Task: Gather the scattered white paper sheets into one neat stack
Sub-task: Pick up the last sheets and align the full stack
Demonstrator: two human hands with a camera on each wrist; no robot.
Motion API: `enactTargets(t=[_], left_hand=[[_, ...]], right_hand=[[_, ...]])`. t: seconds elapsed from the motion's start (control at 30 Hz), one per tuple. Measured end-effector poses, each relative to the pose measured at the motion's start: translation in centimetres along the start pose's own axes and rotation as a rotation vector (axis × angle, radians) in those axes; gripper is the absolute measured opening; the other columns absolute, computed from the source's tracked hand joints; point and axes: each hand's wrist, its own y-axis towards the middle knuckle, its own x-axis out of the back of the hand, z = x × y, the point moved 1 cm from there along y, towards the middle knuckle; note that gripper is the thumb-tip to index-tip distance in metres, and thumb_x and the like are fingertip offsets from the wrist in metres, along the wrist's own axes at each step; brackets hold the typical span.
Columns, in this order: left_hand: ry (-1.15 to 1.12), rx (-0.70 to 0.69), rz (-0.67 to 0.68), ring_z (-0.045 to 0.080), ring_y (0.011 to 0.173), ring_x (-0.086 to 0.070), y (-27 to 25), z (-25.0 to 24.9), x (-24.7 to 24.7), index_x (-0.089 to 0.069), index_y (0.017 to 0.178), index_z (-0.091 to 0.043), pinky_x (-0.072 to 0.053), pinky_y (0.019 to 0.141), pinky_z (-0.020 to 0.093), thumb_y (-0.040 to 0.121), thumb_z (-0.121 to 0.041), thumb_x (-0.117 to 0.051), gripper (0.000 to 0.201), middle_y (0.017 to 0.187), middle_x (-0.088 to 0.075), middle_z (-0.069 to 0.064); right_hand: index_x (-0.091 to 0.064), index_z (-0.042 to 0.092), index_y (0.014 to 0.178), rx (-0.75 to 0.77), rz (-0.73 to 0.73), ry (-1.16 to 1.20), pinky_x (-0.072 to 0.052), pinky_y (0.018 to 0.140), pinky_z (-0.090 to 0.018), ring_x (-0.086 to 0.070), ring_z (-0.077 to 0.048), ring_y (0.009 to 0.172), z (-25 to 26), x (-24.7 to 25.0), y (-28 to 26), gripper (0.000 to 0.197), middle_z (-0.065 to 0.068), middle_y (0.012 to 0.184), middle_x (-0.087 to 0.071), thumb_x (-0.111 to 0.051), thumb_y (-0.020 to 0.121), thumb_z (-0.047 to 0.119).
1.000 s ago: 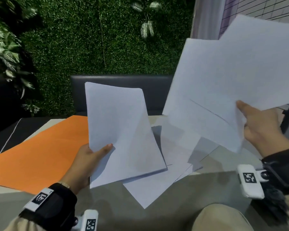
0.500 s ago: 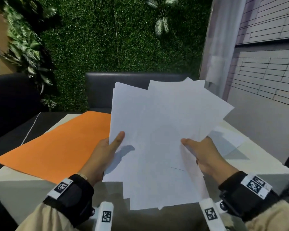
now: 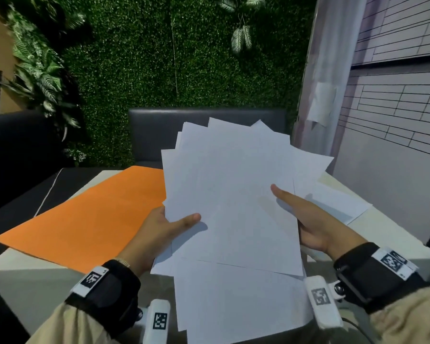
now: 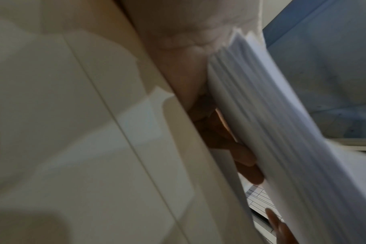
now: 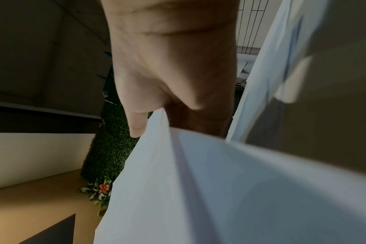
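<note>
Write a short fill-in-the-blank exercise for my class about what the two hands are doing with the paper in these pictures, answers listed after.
1. Both hands hold a fanned bunch of white paper sheets, which is not yet a ____ stack.
2. The left hand lays its ____ on top of the sheets.
3. To the left on the table lies a large ____ sheet.
4. One more white sheet lies beyond the ____ hand.

Answers: neat; thumb; orange; right

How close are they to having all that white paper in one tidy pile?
Most sheets are gathered: the left hand and right hand both hold one fanned bundle of white sheets, corners splayed. Still left: a loose sheet on the table at right, then squaring the edges.
</note>
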Motion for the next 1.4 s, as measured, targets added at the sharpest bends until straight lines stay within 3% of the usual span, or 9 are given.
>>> enactTargets(t=[0.2, 0.4, 0.53, 0.6, 0.83, 1.0, 1.1, 1.23, 1.4], left_hand=[[0.021, -0.084, 0.033, 0.020, 0.126, -0.075, -0.8, -1.4, -0.5, -0.069, 0.142, -0.025, -0.058, 0.104, 0.042, 0.097, -0.023, -0.080, 0.046, 0.135, -0.079, -0.005], [0.009, -0.236, -0.084, 0.028, 0.111, -0.081, 0.2, -5.8, -0.7, -0.074, 0.131, -0.014, -0.066, 0.096, 0.049, 0.094, -0.015, -0.081, 0.038, 0.122, -0.084, 0.004], [-0.019, -0.426, -0.211, 0.011, 0.101, -0.082, 0.1, -9.1, -1.2, -0.076, 0.119, -0.018, -0.067, 0.083, 0.028, 0.095, -0.007, -0.079, 0.026, 0.107, -0.086, -0.012], [-0.018, -0.491, -0.229, 0.005, 0.099, -0.081, 0.4, -10.3, -1.3, -0.074, 0.118, -0.022, -0.064, 0.081, 0.020, 0.097, -0.006, -0.078, 0.027, 0.104, -0.085, -0.020], [0.102, -0.360, -0.172, 0.016, 0.109, -0.081, 1.2, -7.9, -0.8, -0.072, 0.131, -0.019, -0.067, 0.092, 0.036, 0.105, -0.017, -0.071, 0.026, 0.120, -0.084, -0.007], [0.134, -0.371, -0.160, 0.018, 0.113, -0.078, 1.7, -7.2, 0.7, -0.062, 0.131, -0.016, -0.068, 0.088, 0.042, 0.112, -0.020, -0.060, 0.019, 0.123, -0.079, 0.000], [0.149, -0.413, -0.130, 0.011, 0.120, -0.075, 2.0, -8.1, 0.2, -0.055, 0.144, -0.011, -0.065, 0.092, 0.033, 0.115, -0.019, -0.054, 0.030, 0.134, -0.075, -0.003], [0.297, -0.516, -0.142, -0.001, 0.131, -0.065, 2.1, -10.2, -0.5, -0.052, 0.148, -0.028, -0.057, 0.107, 0.034, 0.115, -0.031, -0.054, 0.034, 0.138, -0.069, -0.025], [0.357, -0.543, -0.202, -0.014, 0.121, -0.063, 2.1, -11.4, -0.1, -0.047, 0.143, -0.038, -0.055, 0.100, 0.030, 0.112, -0.047, -0.051, 0.032, 0.121, -0.064, -0.047]], right_hand=[[-0.079, 0.012, 0.120, 0.034, 0.076, -0.126, -0.059, 0.102, -0.042, -0.075, -0.027, 0.116, 2.5, -1.4, -0.8, 0.033, -0.010, 0.126, -0.077, -0.070, 0.095, 0.032], [-0.072, -0.005, 0.122, 0.340, -0.058, -0.104, -0.065, 0.069, -0.028, -0.080, -0.026, 0.100, 4.7, -2.9, -1.3, 0.033, -0.015, 0.116, -0.079, -0.076, 0.090, 0.001], [-0.085, 0.018, 0.099, 0.686, -0.132, -0.065, -0.064, 0.087, -0.047, -0.079, -0.031, 0.103, 7.6, -4.7, -2.3, 0.020, -0.008, 0.110, -0.082, -0.083, 0.084, 0.005], [-0.081, 0.022, 0.105, 0.814, -0.171, -0.117, -0.062, 0.094, -0.051, -0.078, -0.030, 0.106, 8.7, -5.5, -2.7, 0.026, -0.003, 0.113, -0.082, -0.090, 0.082, 0.013], [-0.060, 0.013, 0.138, 0.835, -0.297, -0.034, -0.054, 0.109, -0.050, -0.073, -0.022, 0.118, 5.4, -4.5, -0.1, 0.067, -0.002, 0.125, -0.077, -0.093, 0.080, 0.013], [-0.083, 0.040, 0.089, 0.723, -0.303, 0.018, -0.057, 0.104, -0.051, -0.078, -0.016, 0.099, 4.1, -3.7, 0.0, 0.029, 0.012, 0.098, -0.083, -0.087, 0.085, 0.012], [-0.076, 0.019, 0.116, 0.736, -0.280, 0.079, -0.060, 0.097, -0.055, -0.078, -0.027, 0.105, 4.8, -4.3, 0.0, 0.038, -0.001, 0.110, -0.082, -0.088, 0.083, 0.006], [-0.062, 0.006, 0.137, 0.809, -0.276, 0.092, -0.062, 0.095, -0.053, -0.077, -0.030, 0.110, 5.9, -5.4, 0.2, 0.060, -0.009, 0.121, -0.079, -0.088, 0.082, 0.004], [-0.062, 0.010, 0.132, 0.841, -0.257, 0.123, -0.061, 0.097, -0.053, -0.075, -0.031, 0.113, 6.5, -5.6, 0.0, 0.055, -0.010, 0.123, -0.077, -0.087, 0.083, 0.001]])
